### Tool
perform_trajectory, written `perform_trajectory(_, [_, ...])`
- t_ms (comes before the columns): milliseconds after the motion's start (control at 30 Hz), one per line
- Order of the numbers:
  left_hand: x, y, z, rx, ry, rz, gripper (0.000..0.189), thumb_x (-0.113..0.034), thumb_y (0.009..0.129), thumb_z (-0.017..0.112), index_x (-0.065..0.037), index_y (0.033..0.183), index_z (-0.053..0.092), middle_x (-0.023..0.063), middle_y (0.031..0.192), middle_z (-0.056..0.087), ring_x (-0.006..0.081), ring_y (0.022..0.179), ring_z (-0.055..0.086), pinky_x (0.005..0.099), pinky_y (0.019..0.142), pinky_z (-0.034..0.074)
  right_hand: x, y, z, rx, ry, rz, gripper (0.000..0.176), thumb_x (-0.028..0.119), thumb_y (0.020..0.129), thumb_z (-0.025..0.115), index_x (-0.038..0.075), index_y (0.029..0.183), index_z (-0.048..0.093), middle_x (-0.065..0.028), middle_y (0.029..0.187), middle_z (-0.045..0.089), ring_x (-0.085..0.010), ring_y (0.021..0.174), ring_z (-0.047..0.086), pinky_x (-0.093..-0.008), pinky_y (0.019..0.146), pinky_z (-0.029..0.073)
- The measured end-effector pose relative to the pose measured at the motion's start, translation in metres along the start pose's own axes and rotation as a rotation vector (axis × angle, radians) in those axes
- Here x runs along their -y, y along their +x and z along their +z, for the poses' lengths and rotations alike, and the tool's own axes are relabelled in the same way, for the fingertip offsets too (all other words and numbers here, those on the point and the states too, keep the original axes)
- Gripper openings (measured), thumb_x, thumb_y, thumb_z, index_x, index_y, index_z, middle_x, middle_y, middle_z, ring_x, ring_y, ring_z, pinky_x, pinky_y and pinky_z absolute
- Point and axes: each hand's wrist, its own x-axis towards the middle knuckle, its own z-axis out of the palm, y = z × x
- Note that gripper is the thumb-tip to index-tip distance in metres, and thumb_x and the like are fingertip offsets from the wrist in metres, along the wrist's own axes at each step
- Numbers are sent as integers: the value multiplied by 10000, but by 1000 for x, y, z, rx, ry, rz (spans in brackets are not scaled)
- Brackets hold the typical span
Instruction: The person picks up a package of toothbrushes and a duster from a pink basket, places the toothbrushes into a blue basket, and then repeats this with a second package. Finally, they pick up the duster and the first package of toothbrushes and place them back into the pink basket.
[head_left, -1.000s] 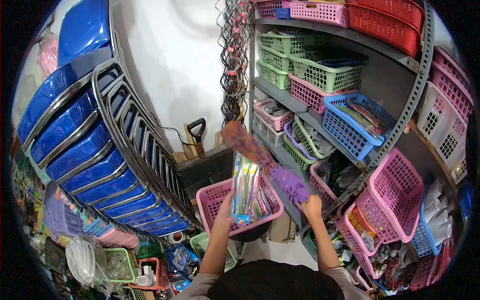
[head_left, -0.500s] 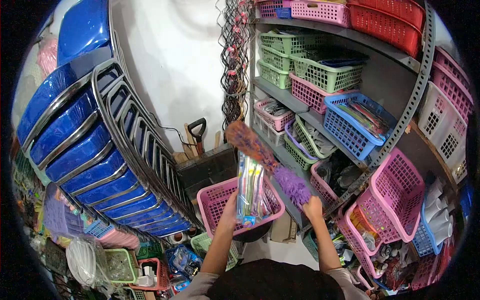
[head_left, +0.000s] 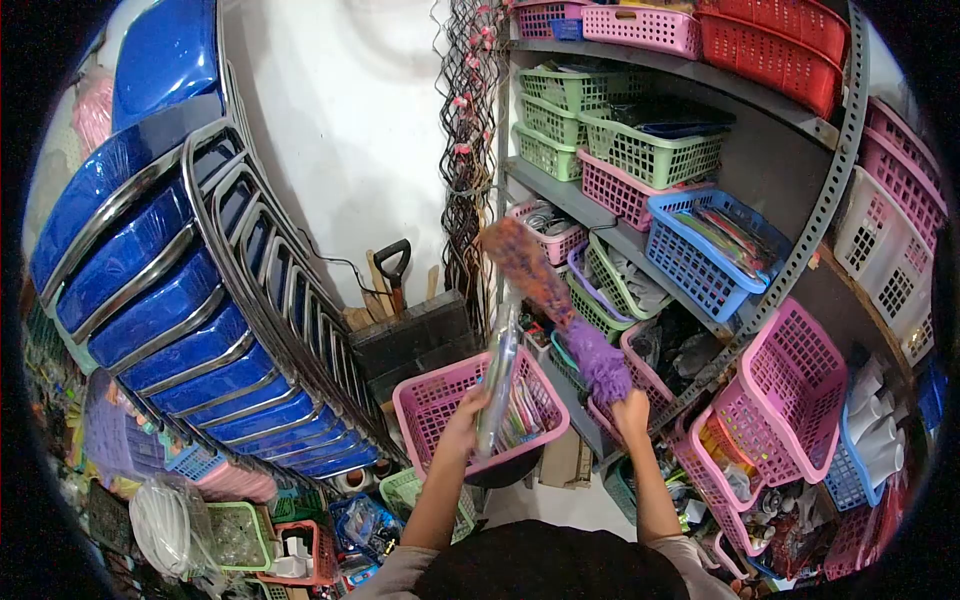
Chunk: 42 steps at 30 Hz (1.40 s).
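White wall (head_left: 340, 130) behind; glossy clear packet (head_left: 500, 385), nearly edge-on above pink basket (head_left: 428, 415), pinched by left hand (head_left: 465, 415); fluffy duster (head_left: 550, 295), mottled orange to purple, right hand (head_left: 630, 414) fingers curled round purple end

Your long fluffy duster (head_left: 562, 312) is two-toned — mottled rusty orange and dark purple along one half, plain violet along the other. You have a pink plastic basket (head_left: 428, 405) patterned with rows of square holes, and a long clear-plastic packet (head_left: 499, 388), silvery and tinged with blue and green. The stacked glossy chairs (head_left: 165, 325) are deep blue edged with silver — and you face pale green plastic lattice baskets (head_left: 655, 155), a sky-blue plastic basket (head_left: 685, 252) and red plastic baskets (head_left: 765, 62).
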Motion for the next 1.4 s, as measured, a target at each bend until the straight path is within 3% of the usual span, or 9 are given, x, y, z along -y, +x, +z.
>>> perform_trajectory(133, [-13,-5,15,-322,-31,-13,270,-120,806,626,-31,1047,541,49,889,614,172,801,607,320,716,507,-12,-11,-4,36,84,-73,198,145,602,610,-47,618,566,-261,630,555,-434,611,551,-483,598,455])
perform_trajectory(267, [-11,-4,-44,-78,-190,-113,213,-123,856,563,-39,1050,542,48,881,616,182,760,614,331,714,511,-8,-23,-22,279,-195,-456,189,194,643,603,40,752,608,-196,627,573,-383,610,570,-466,566,454])
perform_trajectory(333, [-54,-21,62,-327,-140,-52,290,-266,899,504,-52,1093,534,58,926,616,188,766,604,347,739,503,-10,-23,-20,325,-224,-631,247,243,664,584,50,819,584,-178,604,562,-363,587,560,-455,522,430])
perform_trajectory(533, [-22,-9,24,-178,-134,-149,436,-428,921,412,-98,1194,492,47,1114,565,180,990,546,317,873,434,-25,-13,9,194,-364,-215,262,199,622,599,66,847,623,-190,660,595,-347,598,591,-421,543,473])
perform_trajectory(667, [-45,-16,60,-288,-225,-68,469,-439,909,425,-93,1219,489,44,1146,559,190,991,555,339,880,438,-3,-19,-4,299,-305,-252,246,154,586,589,55,809,626,-217,633,573,-384,593,573,-459,585,469])
perform_trajectory(700, [-16,-8,11,-632,-52,8,441,-425,919,401,-109,1214,488,22,1168,538,185,1026,535,338,875,439,1,-27,-7,325,-298,-395,217,166,589,600,26,752,626,-218,650,584,-369,605,585,-446,586,474])
perform_trajectory(1167, [-15,2,-10,-56,-171,104,401,-386,937,382,-99,1193,497,47,1154,538,187,1059,513,326,887,427,0,-26,1,334,-158,-251,202,119,590,586,24,765,619,-235,643,570,-409,633,570,-472,611,464])
perform_trajectory(1267, [1,16,-47,-165,-152,127,413,-400,930,390,-98,1188,499,53,1127,549,189,1019,531,327,860,442,8,-29,-8,374,-181,-542,211,127,588,605,3,758,627,-238,642,574,-384,615,582,-450,616,478])
perform_trajectory(1400, [-7,15,-27,-329,-119,60,444,-440,911,415,-92,1169,510,61,1059,574,193,918,572,327,786,477,12,-19,-12,298,-166,-251,169,102,565,583,-37,659,602,-251,644,564,-419,640,568,-470,623,466])
